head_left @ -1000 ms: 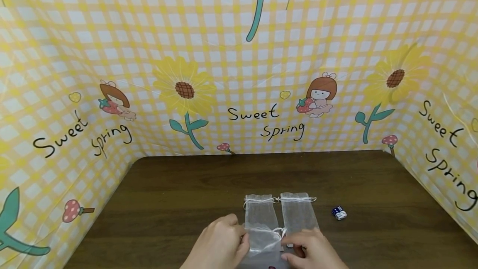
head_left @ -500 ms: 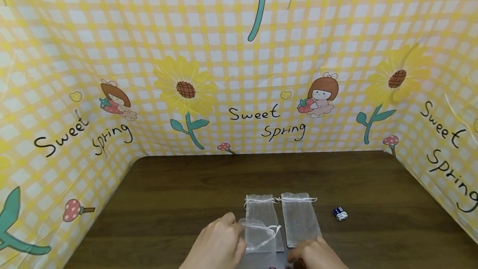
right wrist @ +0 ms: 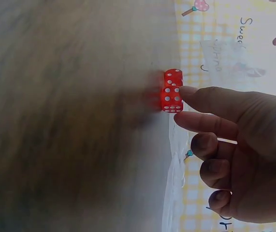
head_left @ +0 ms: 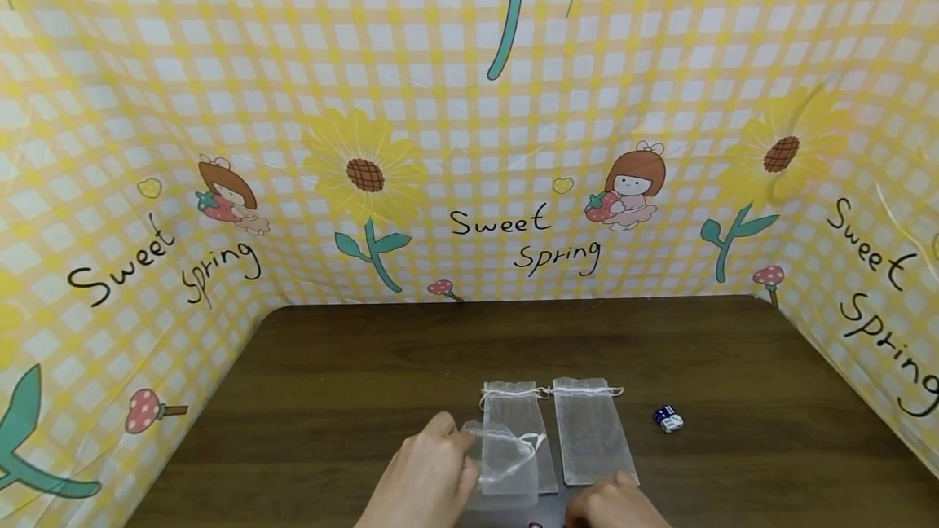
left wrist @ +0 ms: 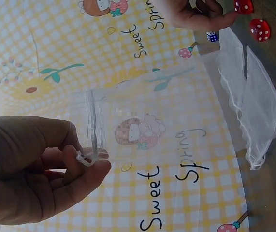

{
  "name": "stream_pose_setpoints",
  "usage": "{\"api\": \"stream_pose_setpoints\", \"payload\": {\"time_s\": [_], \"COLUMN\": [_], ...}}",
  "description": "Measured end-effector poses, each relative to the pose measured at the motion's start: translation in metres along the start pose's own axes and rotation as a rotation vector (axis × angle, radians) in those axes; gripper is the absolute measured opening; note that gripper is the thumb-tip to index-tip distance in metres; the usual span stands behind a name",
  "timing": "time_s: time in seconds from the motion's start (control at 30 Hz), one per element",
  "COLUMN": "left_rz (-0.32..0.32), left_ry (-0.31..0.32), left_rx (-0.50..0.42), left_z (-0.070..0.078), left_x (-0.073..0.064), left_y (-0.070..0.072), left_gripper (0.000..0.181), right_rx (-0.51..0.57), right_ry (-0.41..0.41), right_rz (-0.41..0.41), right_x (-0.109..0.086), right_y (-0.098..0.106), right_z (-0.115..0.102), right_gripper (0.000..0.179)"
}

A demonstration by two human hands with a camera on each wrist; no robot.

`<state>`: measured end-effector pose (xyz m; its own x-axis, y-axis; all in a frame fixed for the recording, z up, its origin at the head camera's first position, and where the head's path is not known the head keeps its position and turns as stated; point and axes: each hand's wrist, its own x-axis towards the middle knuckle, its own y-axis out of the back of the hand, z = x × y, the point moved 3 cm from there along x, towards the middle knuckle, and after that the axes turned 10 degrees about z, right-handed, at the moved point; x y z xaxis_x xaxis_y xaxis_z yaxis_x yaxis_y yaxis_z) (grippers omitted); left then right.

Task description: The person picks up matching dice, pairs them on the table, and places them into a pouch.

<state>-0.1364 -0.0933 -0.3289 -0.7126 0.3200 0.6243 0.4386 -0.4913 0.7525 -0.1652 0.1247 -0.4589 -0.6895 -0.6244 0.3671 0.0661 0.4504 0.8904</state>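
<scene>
Between thumb and fingers, my left hand (left wrist: pixel 46 169) pinches a sheer white drawstring bag (left wrist: pixel 142 116) near its corded mouth. In the head view that bag (head_left: pixel 506 471) hangs partly over another one lying on the table. Low in the head view, my right hand (head_left: pixel 612 505) is close to the near end of the right-hand bag. The right wrist view has that hand's thumb and index fingertips right at the edge of a red die (right wrist: pixel 172 99), other fingers curled. A second red die (right wrist: pixel 173 76) sits against it.
Two flat sheer bags, a left one (head_left: pixel 506 406) and a right one (head_left: pixel 592 430), lie side by side on the dark wooden table (head_left: pixel 330 398). To their right are a blue die (head_left: pixel 663 413) and a white die (head_left: pixel 671 424). A checked cloth (head_left: pixel 469 137) surrounds the table.
My right hand has left the held bag's side and moved down toward the near edge. The left hand has shifted slightly left and up with the bag, uncovering more of the right-hand bag.
</scene>
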Motion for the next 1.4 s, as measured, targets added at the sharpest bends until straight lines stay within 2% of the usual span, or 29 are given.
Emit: {"api": "stream_pose_setpoints", "payload": {"time_s": [0.27, 0.53, 0.77, 0.97, 1.1, 1.27, 1.4], "left_rz": [-0.027, -0.054, -0.057, -0.060, -0.071, -0.075, -0.079], "left_ry": [0.028, 0.047, 0.046, 0.038, 0.042, 0.043, 0.045], "left_rx": [0.005, 0.003, 0.020, 0.025, 0.028, 0.036, 0.038], "left_z": [0.000, -0.001, 0.000, 0.000, 0.000, 0.000, 0.001], "left_x": [-0.001, -0.001, -0.001, -0.001, -0.001, 0.000, 0.000], "left_y": [-0.001, -0.003, -0.005, -0.005, -0.007, -0.008, -0.008], "left_gripper": [0.007, 0.005, 0.006, 0.004, 0.003, 0.004, 0.004], "right_rx": [-0.036, 0.006, 0.048, 0.033, 0.044, 0.028, -0.008], "right_ry": [0.059, 0.088, 0.055, 0.078, 0.082, 0.032, 0.014], "right_rz": [0.053, 0.082, 0.055, 0.069, 0.068, 0.071, 0.131], "right_x": [0.000, 0.002, 0.002, 0.002, 0.003, 0.007, 0.011], "right_y": [-0.005, -0.007, -0.008, -0.007, 0.002, 0.024, 0.045], "right_z": [0.000, -0.001, -0.002, -0.001, 0.000, 0.002, 0.002], "right_gripper": [0.009, 0.010, 0.006, 0.007, 0.010, 0.011, 0.015]}}
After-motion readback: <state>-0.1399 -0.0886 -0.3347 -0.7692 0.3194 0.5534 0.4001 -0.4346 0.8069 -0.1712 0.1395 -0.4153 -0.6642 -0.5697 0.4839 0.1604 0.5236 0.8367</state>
